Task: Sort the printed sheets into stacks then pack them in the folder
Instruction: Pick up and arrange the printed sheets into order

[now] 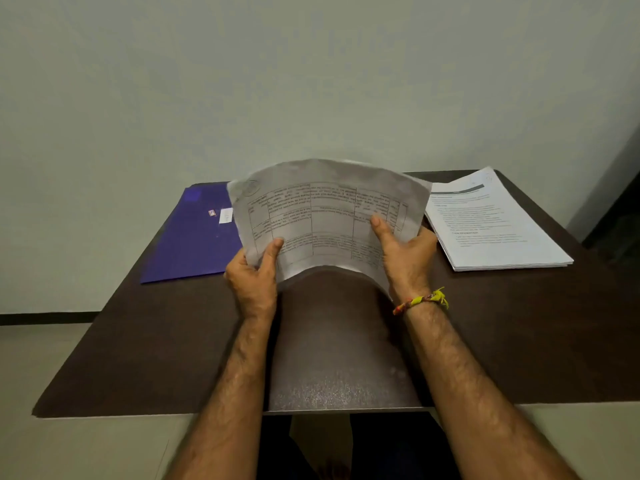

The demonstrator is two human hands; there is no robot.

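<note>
- a printed sheet (329,216) is held up in the middle of the frame, bowed into an arch so that its near edge curves up over the dark tabletop.
- the left hand (254,275) pinches the sheet's lower left corner, its thumb lying on the printed face and the other fingers hidden behind the paper.
- the right hand (405,252) pinches the lower right side of the sheet the same way, thumb pointing up across the print, fingers curled behind.
- the sheet carries a ruled table with several columns and blocks of small text; the print appears upside down from this view and is too blurred to read. a round stamp-like mark sits near its upper left corner.
- a woven wristband (420,301) in yellow, orange and red circles the right wrist, with a loose yellow tuft at its right end.
- a stack of sheets (495,230) lies flat at the right of the frame, well apart from the held sheet's lower edge; its top page has a dark grey header bar and lines of small text with short bold headings, none of it legible.
- a blue-purple folder (190,244) lies closed and flat at the left of the frame, its right edge partly hidden behind the held sheet.
- on the folder, near its upper right, are a small white label (225,215) and just left of it a smaller reddish sticker (212,212); any writing on either is too small to make out.
- the dark brown table (156,341) carries the folder and the stack, and a pale wall (311,81) fills the upper half of the frame.
</note>
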